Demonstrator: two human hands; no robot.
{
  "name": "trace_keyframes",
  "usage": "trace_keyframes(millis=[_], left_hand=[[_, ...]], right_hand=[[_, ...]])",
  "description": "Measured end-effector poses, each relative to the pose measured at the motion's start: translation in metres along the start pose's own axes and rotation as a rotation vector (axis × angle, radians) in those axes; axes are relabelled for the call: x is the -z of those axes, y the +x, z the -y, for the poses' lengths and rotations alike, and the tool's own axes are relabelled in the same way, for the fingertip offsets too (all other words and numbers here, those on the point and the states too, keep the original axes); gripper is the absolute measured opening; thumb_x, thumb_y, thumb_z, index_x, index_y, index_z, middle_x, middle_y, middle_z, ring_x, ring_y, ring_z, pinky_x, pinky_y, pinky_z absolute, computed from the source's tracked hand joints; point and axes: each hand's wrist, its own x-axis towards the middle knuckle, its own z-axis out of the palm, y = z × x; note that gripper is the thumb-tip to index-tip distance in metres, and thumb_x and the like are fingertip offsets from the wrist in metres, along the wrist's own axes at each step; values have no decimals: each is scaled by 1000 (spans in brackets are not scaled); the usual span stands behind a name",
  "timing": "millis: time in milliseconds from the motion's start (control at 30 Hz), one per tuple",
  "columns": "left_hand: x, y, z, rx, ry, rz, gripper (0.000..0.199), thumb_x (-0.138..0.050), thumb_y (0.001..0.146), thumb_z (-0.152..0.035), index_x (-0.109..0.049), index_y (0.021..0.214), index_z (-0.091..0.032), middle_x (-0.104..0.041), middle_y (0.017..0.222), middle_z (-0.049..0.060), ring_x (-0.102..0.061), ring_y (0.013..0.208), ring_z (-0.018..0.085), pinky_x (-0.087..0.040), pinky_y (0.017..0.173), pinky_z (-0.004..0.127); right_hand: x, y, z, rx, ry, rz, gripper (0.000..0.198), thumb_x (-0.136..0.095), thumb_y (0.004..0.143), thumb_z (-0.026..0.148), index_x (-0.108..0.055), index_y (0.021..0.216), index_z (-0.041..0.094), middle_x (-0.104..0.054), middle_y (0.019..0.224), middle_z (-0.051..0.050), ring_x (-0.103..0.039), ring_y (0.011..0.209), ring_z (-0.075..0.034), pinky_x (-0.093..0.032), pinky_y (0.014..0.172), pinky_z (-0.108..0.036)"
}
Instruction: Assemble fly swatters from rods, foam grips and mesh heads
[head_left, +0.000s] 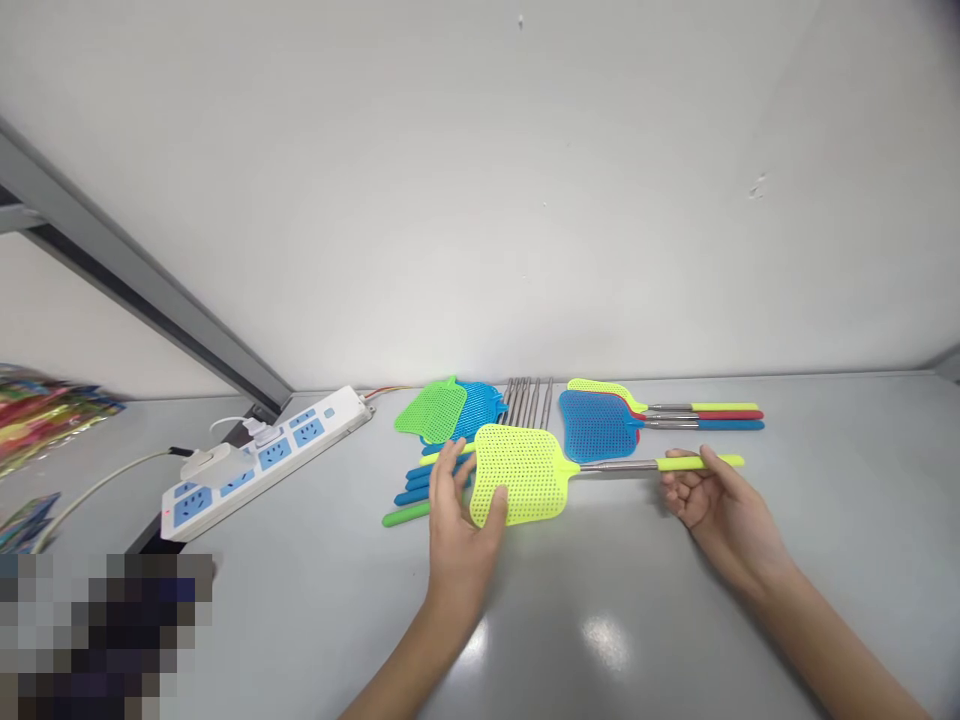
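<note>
A yellow fly swatter (525, 478) with a perforated head and a metal shaft lies level between my two hands. My left hand (459, 515) grips the left edge of its head, thumb in front and fingers behind. At the other end my right hand (712, 500) holds the yellow handle between thumb and curled fingers. Behind it on the right rest assembled fly swatters, a blue one (600, 425) on top of red and yellow ones. Loose green (433, 408) and blue swatter heads (476, 408) lie behind my left hand, beside several metal rods (529, 400).
Blue grips (412, 488) and a green grip (405, 514) lie left of my left hand, partly hidden by it. A white power strip (262, 460) with plugs and cables sits at the left. A pale wall (525, 200) borders the grey table (600, 580) behind.
</note>
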Motion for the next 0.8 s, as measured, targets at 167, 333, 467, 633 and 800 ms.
trace_keyframes(millis=[167,333,467,633,800], left_hand=[[0,6,-2,375,-318,49,62,-68,66,-26,-38,121,-23,-39,132,13,-55,105,22,-47,85,34],[2,5,-17,547,-475,134,67,-73,62,-23,-40,120,-21,-52,122,12,-59,99,23,-48,82,35],[1,-2,-29,667,-477,348,43,-68,68,-28,-55,106,-12,-61,110,14,-61,93,25,-48,82,37],[-5,-14,-31,704,-518,478,43,-64,72,-30,-56,112,-14,-61,111,14,-60,98,25,-44,88,38],[-7,-21,-21,723,-559,573,42,-60,77,-29,-52,117,-19,-58,117,11,-56,104,23,-41,93,37]], right_hand=[[1,1,0,43,24,-10,22,-53,77,36,-64,76,16,-52,59,-3,-49,56,-12,-44,48,-20],[-4,-4,-1,28,-5,28,21,-53,78,35,-61,71,17,-47,57,-1,-43,53,-11,-41,46,-21],[-9,-9,-2,18,-7,72,23,-52,79,35,-58,64,19,-39,54,1,-37,50,-11,-39,46,-22],[-14,-13,-2,1,20,128,26,-52,79,36,-57,60,18,-44,64,-1,-38,54,-11,-39,50,-26],[-20,-18,-11,-96,-35,268,35,-44,83,39,-58,59,17,-43,61,-1,-39,54,-12,-37,53,-26]])
